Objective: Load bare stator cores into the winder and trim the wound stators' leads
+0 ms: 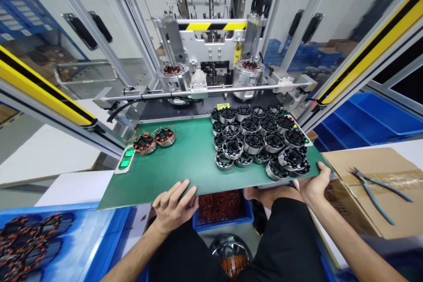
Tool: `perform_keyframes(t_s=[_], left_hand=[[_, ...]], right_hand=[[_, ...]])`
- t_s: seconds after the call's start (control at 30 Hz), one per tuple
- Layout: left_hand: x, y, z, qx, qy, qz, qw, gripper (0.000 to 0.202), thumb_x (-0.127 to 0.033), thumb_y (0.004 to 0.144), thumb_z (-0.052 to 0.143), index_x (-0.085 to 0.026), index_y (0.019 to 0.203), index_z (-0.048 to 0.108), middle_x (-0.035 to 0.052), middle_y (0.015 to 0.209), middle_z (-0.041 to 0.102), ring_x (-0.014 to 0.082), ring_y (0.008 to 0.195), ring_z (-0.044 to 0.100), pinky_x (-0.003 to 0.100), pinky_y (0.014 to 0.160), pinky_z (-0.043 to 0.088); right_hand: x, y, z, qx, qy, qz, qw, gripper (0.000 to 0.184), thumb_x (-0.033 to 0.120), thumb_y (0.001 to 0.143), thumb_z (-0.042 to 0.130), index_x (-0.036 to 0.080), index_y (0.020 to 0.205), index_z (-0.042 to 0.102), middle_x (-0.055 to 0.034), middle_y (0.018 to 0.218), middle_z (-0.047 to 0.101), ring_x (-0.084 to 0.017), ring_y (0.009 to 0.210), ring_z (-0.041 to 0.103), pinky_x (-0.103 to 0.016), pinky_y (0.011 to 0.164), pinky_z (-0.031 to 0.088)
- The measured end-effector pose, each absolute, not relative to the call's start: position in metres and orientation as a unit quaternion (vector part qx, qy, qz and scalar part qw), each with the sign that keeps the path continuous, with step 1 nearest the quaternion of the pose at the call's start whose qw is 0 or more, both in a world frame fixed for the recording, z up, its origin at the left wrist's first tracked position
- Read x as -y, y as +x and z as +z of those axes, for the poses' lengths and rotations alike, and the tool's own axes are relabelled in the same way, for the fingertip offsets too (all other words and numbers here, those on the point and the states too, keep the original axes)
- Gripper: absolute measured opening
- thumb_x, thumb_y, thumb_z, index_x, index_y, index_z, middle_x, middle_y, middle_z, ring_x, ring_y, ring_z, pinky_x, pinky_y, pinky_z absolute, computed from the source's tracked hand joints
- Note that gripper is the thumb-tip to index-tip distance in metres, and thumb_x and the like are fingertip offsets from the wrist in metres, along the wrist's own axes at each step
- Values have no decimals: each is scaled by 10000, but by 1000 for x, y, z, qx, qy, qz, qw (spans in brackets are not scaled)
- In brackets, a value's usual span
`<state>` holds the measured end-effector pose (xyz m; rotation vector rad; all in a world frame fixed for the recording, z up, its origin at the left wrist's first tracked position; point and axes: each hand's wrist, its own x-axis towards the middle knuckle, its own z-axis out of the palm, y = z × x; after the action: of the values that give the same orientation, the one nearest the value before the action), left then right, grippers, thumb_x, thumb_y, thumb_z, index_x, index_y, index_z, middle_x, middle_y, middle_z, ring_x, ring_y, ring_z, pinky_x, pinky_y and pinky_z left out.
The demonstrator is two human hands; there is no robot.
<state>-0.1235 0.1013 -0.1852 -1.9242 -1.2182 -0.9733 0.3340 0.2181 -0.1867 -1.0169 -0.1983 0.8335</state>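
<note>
My left hand lies at the front edge of the green work surface, its fingers stretched out over the edge and holding nothing. At the right front corner, my right hand is open, thumb raised and spread, close beside the nearest bare stator cores. Its other fingers are partly hidden at the edge. Rows of these black-and-silver cores cover the right half of the surface, some stacked. Two copper-wound stators with loose wire ends sit at the far left.
Behind the surface stands a winding machine, a wound stator on its right fixture. A blue tray of wound stators is at left. Cutting pliers lie on a cardboard box at right. A blue bin holds copper scraps below.
</note>
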Motion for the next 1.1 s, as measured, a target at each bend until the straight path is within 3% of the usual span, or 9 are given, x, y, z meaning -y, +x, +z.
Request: perform_keyframes(t_s=[0.3, 0.6, 0.77, 0.97, 1.1], left_hand=[[-100, -126, -193, 467, -735, -375, 319, 576, -319, 858, 954, -358, 1398, 757, -2, 1125, 880, 236, 1044, 741, 394, 953, 465], [-102, -124, -188, 463, -735, -375, 323, 321, -328, 923, 908, -312, 1221, 786, 16, 1099, 877, 230, 1033, 730, 398, 920, 471], [-102, -124, -188, 460, -736, -375, 326, 310, -318, 924, 907, -303, 1209, 785, 23, 1091, 876, 229, 1035, 727, 401, 909, 468], [-102, -124, -187, 463, -736, -372, 325, 330, -317, 914, 909, -314, 1218, 780, 16, 1102, 874, 230, 1037, 729, 403, 916, 471], [-101, -124, -189, 461, -738, -373, 322, 377, -306, 886, 934, -312, 1229, 777, 19, 1112, 871, 234, 1054, 726, 400, 921, 480]], right_hand=[[-219, 335, -187, 92, -469, 384, 790, 330, 374, 906, 611, 253, 1182, 745, 29, 1163, 833, -179, 1088, 785, -263, 892, 687], [-219, 341, -195, 101, -482, 387, 779, 331, 401, 919, 597, 245, 1166, 752, 17, 1183, 829, -193, 1111, 781, -290, 905, 693], [-219, 341, -195, 95, -474, 394, 782, 330, 417, 915, 611, 231, 1153, 744, -1, 1185, 829, -173, 1091, 775, -232, 882, 670], [-220, 337, -192, 98, -465, 376, 795, 341, 374, 906, 607, 273, 1204, 740, 43, 1144, 829, -179, 1078, 779, -275, 908, 690], [-220, 336, -190, 91, -473, 376, 792, 355, 378, 920, 595, 255, 1218, 744, 27, 1176, 830, -178, 1094, 780, -266, 889, 684]])
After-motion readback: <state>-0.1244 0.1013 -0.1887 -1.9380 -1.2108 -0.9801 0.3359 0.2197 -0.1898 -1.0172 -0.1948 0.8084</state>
